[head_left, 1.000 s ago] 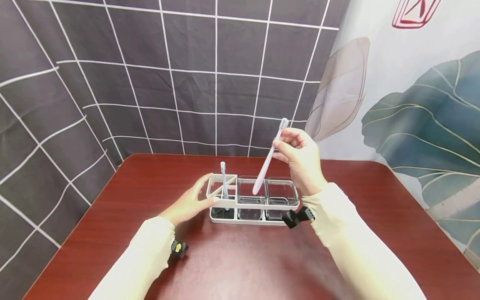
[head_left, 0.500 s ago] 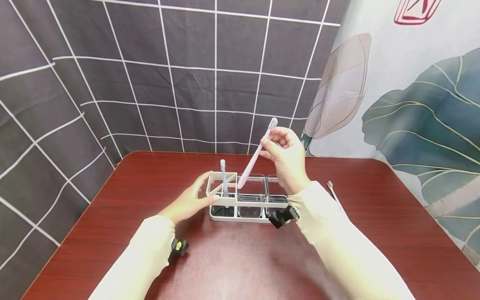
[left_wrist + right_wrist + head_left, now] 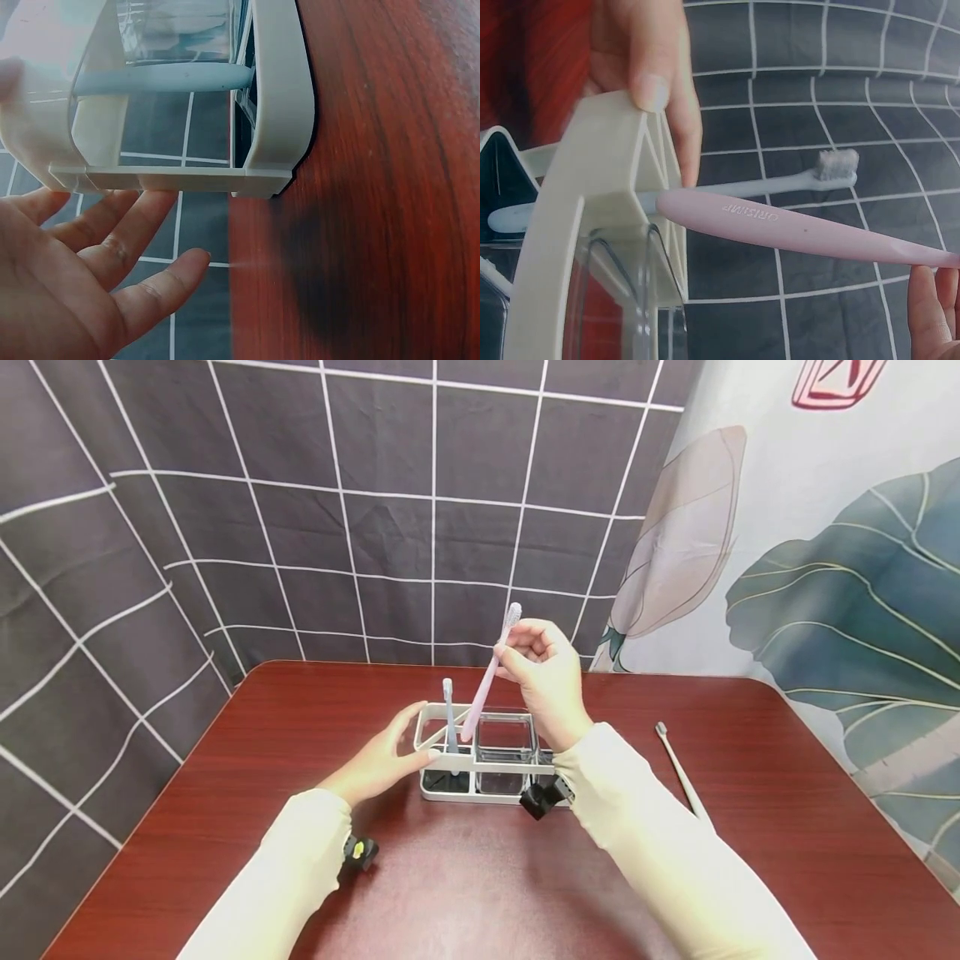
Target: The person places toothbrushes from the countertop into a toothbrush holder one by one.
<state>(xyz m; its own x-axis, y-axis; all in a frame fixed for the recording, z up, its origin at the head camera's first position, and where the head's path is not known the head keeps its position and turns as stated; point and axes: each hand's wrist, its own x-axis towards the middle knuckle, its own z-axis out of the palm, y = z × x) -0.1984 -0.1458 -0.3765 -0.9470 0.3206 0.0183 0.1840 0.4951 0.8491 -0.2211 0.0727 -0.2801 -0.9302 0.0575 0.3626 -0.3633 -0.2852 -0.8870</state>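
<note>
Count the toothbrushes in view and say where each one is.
3. A pink toothbrush is held in the right hand over the white holder; a pale blue toothbrush stands in the holder's left end; a grey toothbrush lies on the table to the right. The sleeves may hide more.

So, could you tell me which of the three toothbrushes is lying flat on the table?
The grey toothbrush, right of the right arm. The pink toothbrush is held by the right hand; the pale blue toothbrush stands in the holder.

The holder (image 3: 491,768) stands mid-table (image 3: 787,827); a loose toothbrush (image 3: 678,770) lies to its right.
</note>
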